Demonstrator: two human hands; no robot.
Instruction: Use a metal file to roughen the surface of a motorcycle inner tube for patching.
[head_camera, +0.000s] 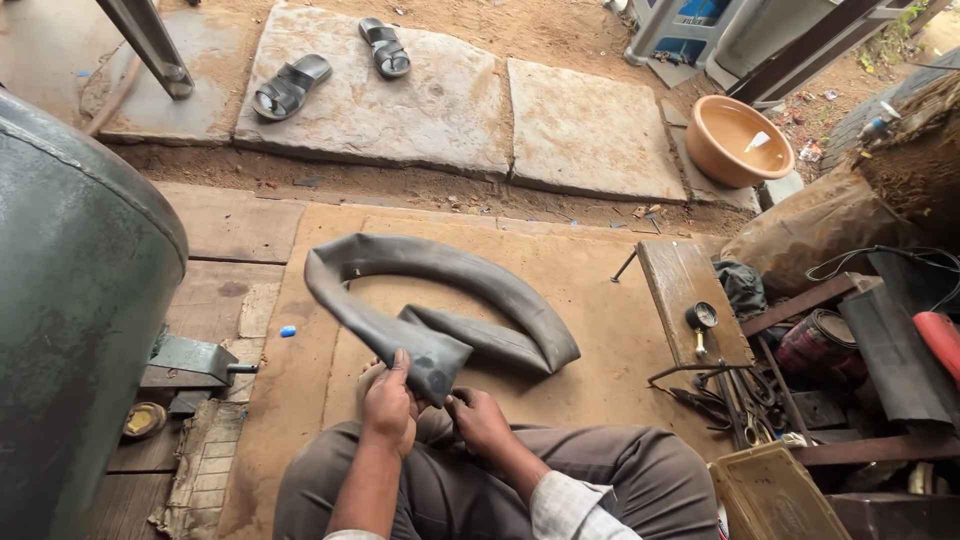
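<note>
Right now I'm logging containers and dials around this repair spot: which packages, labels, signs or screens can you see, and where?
Pressure gauge: on the wooden board at right, small round pale dial, brass stem.
Box: bottom right, rectangular, dull yellow, embossed lid.
Tin: right, among tools, round, reddish.
No signs or screens.

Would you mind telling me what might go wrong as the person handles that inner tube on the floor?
1. The left hand and right hand pinch one folded end of the tube; the limp rubber may slip free.
2. The rest of the tube drags on the dusty mat, so grit could stick to it.
3. Scissors and a loose nail lie close by and might nick the rubber or a hand.
</note>
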